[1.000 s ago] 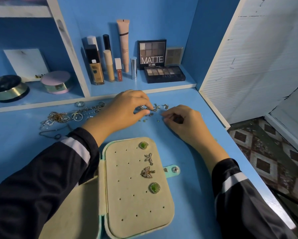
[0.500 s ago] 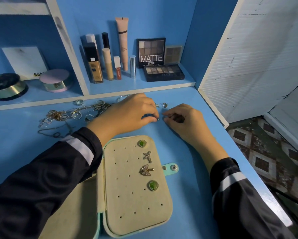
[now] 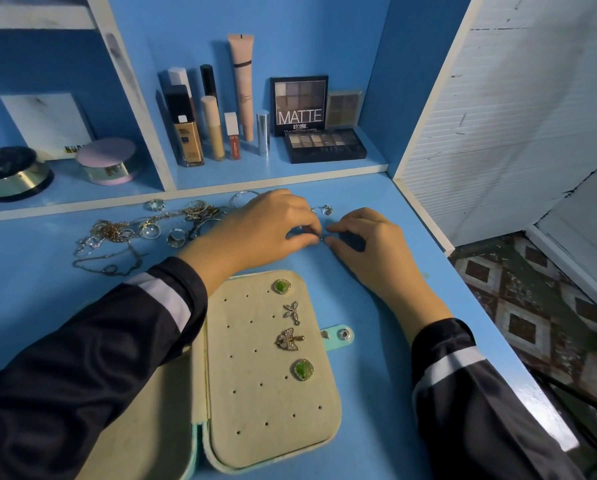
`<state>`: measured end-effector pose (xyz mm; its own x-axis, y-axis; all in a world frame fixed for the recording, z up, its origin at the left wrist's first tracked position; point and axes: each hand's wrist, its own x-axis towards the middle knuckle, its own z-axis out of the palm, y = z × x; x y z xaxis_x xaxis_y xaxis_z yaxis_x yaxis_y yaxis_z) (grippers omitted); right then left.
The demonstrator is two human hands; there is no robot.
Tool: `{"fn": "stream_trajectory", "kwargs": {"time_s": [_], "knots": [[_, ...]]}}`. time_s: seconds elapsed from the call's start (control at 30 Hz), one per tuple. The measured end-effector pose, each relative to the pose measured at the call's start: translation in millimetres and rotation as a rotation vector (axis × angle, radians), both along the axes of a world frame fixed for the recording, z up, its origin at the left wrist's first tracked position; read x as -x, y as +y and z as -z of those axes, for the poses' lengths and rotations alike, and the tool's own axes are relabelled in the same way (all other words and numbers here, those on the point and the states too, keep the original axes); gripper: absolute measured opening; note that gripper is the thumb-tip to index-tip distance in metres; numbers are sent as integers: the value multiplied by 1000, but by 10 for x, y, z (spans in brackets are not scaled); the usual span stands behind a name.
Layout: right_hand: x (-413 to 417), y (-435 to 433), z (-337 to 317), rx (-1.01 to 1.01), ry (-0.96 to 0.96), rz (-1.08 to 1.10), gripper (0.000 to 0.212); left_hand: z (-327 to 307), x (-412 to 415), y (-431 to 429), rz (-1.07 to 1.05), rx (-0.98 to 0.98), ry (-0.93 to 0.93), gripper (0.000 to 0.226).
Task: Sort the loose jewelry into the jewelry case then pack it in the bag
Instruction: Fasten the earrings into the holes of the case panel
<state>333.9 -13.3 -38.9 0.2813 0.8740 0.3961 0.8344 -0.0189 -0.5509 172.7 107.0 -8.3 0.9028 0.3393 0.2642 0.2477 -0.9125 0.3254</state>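
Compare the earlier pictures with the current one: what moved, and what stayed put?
The left hand slid from the loose studs toward the person and now meets the right hand fingertip to fingertip, seemingly pinching a tiny piece too small to identify. The right hand, jewelry case, its four pinned earrings and the chain pile stayed put.

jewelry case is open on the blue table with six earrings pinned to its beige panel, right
Not six: the head view shows four, two green studs and two winged earrings, on the beige panel of the jewelry case. It lies open on the blue table.
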Motion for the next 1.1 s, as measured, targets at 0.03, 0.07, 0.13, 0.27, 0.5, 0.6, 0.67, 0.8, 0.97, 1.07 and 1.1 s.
{"fn": "stream_trajectory", "kwargs": {"time_s": [0.03,0.07,0.13,0.27,0.5,0.6,0.67,0.8,0.97,1.07,1.1], "knots": [[-3,-5,-7,2,7,-3,19,-2,-3,-2,-4,4,-9,16],[-7,-9,-14,6,16,-8,18,1,-7,-4,-5,12,-14,18],[-16,-26,-27,16,24,-18,19,7,-10,-11,0,33,-4,19],[-30,-93,-45,27,11,-23,20,15,-6,-14,9,57,24,15],[-13,-122,-31,31,-19,-24,23,32,0,-6,32,72,0,9],[-20,-113,-26,30,-16,-27,23,22,9,-1,21,101,-21,8],[-23,-106,-22,27,-16,-23,22,-14,26,5,-21,182,-82,7],[1,-72,-16,18,2,-26,18,-82,115,58,-159,442,-166,8],[120,32,-71,14,69,-59,15,-186,241,138,-202,625,-162,12],[235,119,-93,17,139,-104,10,-215,299,193,-234,699,-166,11],[267,150,-86,17,149,-116,9,-219,319,210,-247,716,-170,10]]}}
